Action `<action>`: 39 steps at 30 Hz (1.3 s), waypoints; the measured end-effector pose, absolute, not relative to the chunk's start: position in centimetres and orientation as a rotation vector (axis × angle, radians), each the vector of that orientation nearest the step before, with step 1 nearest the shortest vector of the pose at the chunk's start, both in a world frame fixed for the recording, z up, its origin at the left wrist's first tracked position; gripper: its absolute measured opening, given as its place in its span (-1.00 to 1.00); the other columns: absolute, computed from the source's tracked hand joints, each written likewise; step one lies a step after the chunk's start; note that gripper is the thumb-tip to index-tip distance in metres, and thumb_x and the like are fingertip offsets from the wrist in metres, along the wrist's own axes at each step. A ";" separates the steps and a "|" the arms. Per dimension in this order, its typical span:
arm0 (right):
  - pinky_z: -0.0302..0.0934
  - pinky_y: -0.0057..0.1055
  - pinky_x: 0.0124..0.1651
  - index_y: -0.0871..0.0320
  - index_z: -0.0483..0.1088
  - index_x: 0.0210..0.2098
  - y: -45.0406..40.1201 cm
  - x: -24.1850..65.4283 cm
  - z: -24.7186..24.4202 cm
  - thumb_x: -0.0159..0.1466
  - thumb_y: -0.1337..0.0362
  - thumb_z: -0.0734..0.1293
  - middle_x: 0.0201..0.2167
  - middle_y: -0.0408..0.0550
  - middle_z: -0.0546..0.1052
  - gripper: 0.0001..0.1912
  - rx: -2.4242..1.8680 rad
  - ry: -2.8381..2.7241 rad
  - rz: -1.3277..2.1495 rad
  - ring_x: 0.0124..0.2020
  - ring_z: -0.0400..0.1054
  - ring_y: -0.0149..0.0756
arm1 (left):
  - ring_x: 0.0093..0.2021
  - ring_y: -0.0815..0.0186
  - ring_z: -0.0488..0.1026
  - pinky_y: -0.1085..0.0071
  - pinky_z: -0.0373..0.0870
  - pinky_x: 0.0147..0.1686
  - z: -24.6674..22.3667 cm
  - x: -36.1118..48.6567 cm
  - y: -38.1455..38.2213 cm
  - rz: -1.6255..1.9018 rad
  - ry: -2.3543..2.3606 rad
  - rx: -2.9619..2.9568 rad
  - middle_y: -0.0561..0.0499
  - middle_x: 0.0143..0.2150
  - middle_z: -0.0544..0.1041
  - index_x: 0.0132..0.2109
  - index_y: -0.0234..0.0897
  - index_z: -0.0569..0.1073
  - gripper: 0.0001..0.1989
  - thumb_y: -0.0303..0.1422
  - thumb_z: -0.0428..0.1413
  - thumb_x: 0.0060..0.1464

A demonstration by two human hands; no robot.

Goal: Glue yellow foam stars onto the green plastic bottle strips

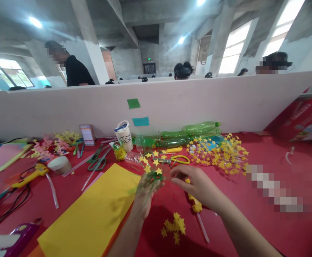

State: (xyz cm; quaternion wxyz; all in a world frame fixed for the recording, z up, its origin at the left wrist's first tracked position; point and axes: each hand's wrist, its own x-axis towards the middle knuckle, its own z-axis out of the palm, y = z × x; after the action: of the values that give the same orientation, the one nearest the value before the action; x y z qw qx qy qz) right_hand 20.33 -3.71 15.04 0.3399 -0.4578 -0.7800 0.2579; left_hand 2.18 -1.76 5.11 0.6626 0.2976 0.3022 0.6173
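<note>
My left hand (144, 194) is wrapped around a clear and green plastic piece that looks like a cut bottle top (158, 176). Several yellow stars (156, 162) stand up from it on thin stems. Just to the right, my right hand (197, 182) is closed in a pinch, its fingertips apart from the piece. Whatever lies between those fingertips is too small to make out. Below my right hand lies a yellow glue gun (196, 206) with a clear glue stick. A small pile of loose yellow stars (175, 225) rests on the red table between my forearms.
Yellow paper sheets (91, 210) lie at left. Behind are green plastic bottles (201, 127), a white cup (126, 139), yellow-handled scissors (181, 160) and green scissors (97, 163). A large star bunch (225, 153) spreads at right. Another glue gun (34, 175) lies far left. A white partition (172, 103) stands behind.
</note>
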 end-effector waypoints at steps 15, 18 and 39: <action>0.21 -0.42 -0.22 0.09 0.37 -0.24 -4.1 19.1 14.4 0.19 0.41 0.25 -0.32 -0.12 0.46 -0.84 -1.169 -1.942 0.530 -0.29 0.32 -0.34 | -0.23 0.29 0.50 0.30 0.41 -0.16 3.7 1.7 -1.6 1.394 0.731 0.612 0.03 -0.27 0.55 -0.21 -0.25 0.41 -0.70 -0.49 0.24 -0.17; 0.21 -0.44 -0.25 0.09 0.38 -0.33 -3.9 18.7 14.3 0.21 0.38 0.25 -0.38 -0.15 0.47 -0.90 -1.158 -1.910 0.613 -0.33 0.33 -0.37 | -0.26 0.31 0.50 0.32 0.41 -0.18 3.7 1.8 -1.8 1.386 0.731 0.605 0.06 -0.29 0.55 -0.24 -0.23 0.42 -0.72 -0.48 0.25 -0.18; 0.21 -0.49 -0.28 0.09 0.34 -0.24 -4.6 17.8 13.0 0.24 0.35 0.21 -0.39 -0.13 0.49 -0.88 -1.069 -1.907 0.424 -0.37 0.36 -0.39 | -0.35 0.40 0.49 0.46 0.40 -0.25 4.3 2.4 -2.7 1.315 0.718 0.664 0.07 -0.34 0.54 -0.32 -0.26 0.42 -0.76 -0.47 0.26 -0.21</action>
State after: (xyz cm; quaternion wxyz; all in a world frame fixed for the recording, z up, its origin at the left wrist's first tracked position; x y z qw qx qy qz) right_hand 17.80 -4.62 13.03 0.4416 -0.4307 -0.7683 0.1709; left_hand 2.43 -2.67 4.29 0.6828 0.2960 0.3200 0.5864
